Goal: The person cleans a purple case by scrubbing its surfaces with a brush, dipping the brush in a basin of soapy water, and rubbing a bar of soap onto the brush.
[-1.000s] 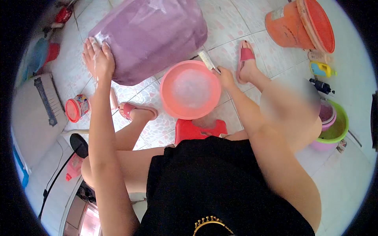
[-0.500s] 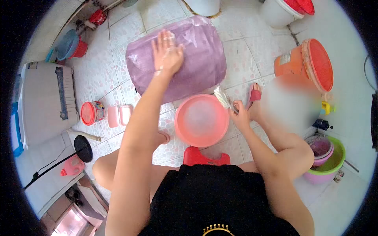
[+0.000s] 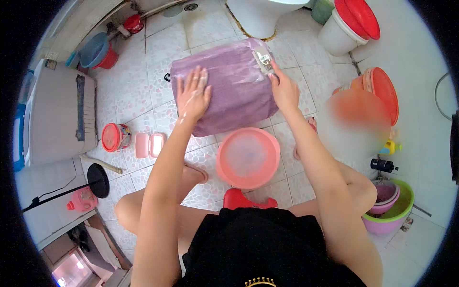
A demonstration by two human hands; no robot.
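A boxy purple fabric bag, streaked with white suds, lies on the tiled floor in front of me. A small black piece shows at its left edge. My left hand rests flat on its left part, fingers stretched out and foam on the skin. In my right hand is a scrub brush, its head against the bag's far right corner. Between my feet and the bag stands a pink basin holding cloudy water.
A red stool is below me. To the left are a red-lidded tub, an open pink soap box and a washing machine. Buckets and nested basins line the right; a toilet stands behind the bag.
My right hand has carried the brush from beside the pink basin up to the bag's far right corner. My left hand stays on the bag. The view has shifted slightly.
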